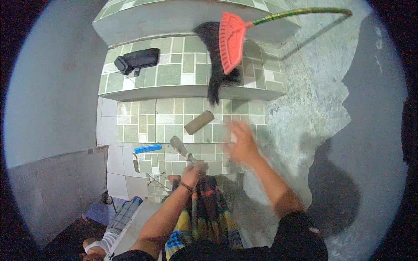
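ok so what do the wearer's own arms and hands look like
Short black sleeves at both sides. The left hand is ungloved, with a thin dark bracelet at its wrist; the right hand, motion-blurred, shows no wristband.

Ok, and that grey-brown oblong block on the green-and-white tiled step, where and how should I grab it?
I'd take the grey-brown oblong block at its middle, across its two long sides, from above and the right: it lies slanted, longer than wide, its top uncovered, with your right hand nearby on that side.
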The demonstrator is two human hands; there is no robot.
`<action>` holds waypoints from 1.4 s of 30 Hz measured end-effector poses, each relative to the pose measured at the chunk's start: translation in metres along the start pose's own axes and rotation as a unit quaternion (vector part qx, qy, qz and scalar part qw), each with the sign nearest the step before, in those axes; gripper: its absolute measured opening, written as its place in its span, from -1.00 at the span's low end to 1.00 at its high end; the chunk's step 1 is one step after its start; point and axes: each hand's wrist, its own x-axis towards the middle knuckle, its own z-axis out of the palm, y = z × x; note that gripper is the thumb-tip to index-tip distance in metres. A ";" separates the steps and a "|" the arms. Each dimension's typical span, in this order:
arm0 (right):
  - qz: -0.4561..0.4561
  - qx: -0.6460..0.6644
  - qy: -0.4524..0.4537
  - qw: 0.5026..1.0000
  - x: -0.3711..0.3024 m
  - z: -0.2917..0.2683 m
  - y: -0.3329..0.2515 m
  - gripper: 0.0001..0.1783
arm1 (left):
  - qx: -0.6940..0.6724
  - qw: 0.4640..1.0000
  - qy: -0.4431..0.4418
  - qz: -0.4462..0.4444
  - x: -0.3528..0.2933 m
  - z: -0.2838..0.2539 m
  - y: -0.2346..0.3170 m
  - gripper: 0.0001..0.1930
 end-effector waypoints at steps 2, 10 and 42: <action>-0.160 -0.256 0.235 0.924 0.083 -0.098 0.017 -0.18 | -0.037 0.997 0.035 -0.051 -0.009 -0.019 0.017 -0.65; -0.010 -0.656 0.171 0.735 0.212 -0.310 0.008 -0.40 | 0.150 0.979 0.064 -0.125 -0.071 -0.058 -0.018 -0.51; 0.263 -0.368 0.106 0.886 -0.029 -0.217 -0.048 -0.47 | 0.003 0.995 0.064 -0.075 -0.197 -0.214 0.039 -0.76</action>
